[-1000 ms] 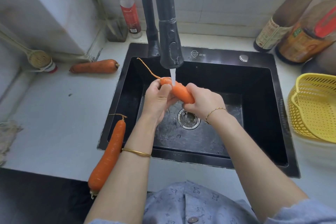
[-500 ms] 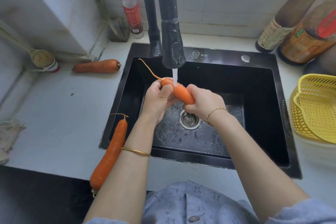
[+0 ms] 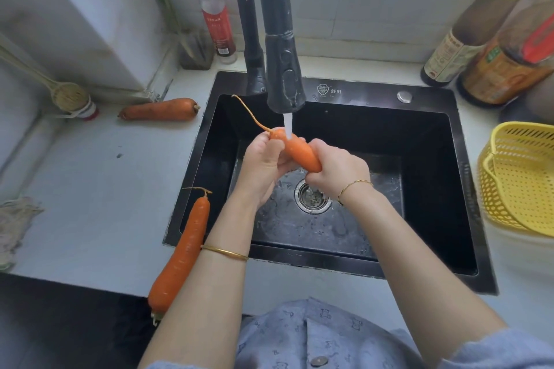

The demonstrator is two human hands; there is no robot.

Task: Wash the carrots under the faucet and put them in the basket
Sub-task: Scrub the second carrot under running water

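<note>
While gripped at both ends, hangs right under the running stream: carrot (image 3: pixel 299 150), wet and bright, above the middle of the sink (image 3: pixel 419 117). Long axis slanted, thin end far and left with its stringy tail curling up toward the faucet (image 3: pixel 283 69), thick end near and right. Water (image 3: pixel 287 126) landing on the thin half, just beside the left thumb. Left hand (image 3: pixel 263 165) curled round the thin end, thumb on top; right hand (image 3: pixel 338 171) wrapped round the thick end, knuckles up, fingertips hidden beneath. Both closed on it, neither free. Directly below, drain (image 3: pixel 311 198) in the wet sink floor.

Further out: second carrot (image 3: pixel 186 246) lying at the near left of the counter (image 3: pixel 90 189), tip reaching over the sink rim, just beside the left forearm. Third carrot (image 3: pixel 159 109) farther back on the left, well apart from the hands. Yellow basket (image 3: pixel 521 183) to the right of the sink, no carrot in the part that shows, its far side cut off by the frame edge. Bottles (image 3: pixel 467 48) behind it against the wall.

Judged from this: rinsing the first of three, none binned yet. For the drop-off, thick end pointing toward the basket side and right hand the nearer one, so probably a release by the left and a carry rightward by the right alone. Remaining two both on the left, within easier reach of the left hand
</note>
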